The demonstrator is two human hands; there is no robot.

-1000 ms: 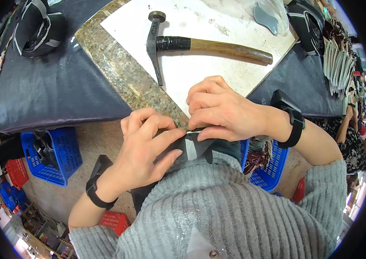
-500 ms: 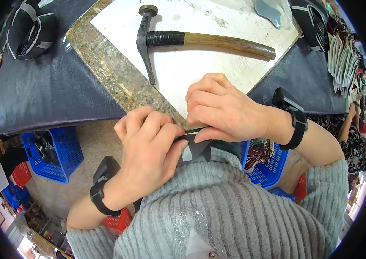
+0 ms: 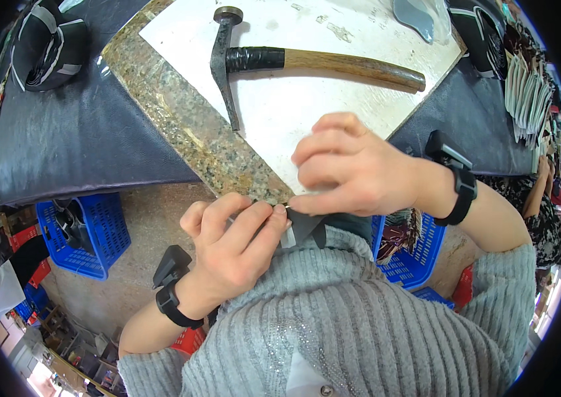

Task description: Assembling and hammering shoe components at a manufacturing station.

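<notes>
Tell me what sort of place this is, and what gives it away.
Probably a small workshop or factory: a wooden-handled hammer lies on a white sheet over a speckled stone slab, with a blue plastic basket below and stacked flat pieces at right.

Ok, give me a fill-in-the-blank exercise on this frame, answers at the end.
The hammer has a handle made of ____.
In the picture, its head is at the handle's ____ end.
The left hand and right hand, both at the dark flexible piece, each have a black strap at the ____.
The basket holding maroon material is coloured ____.

Missing words: wood; left; wrist; blue.
</notes>
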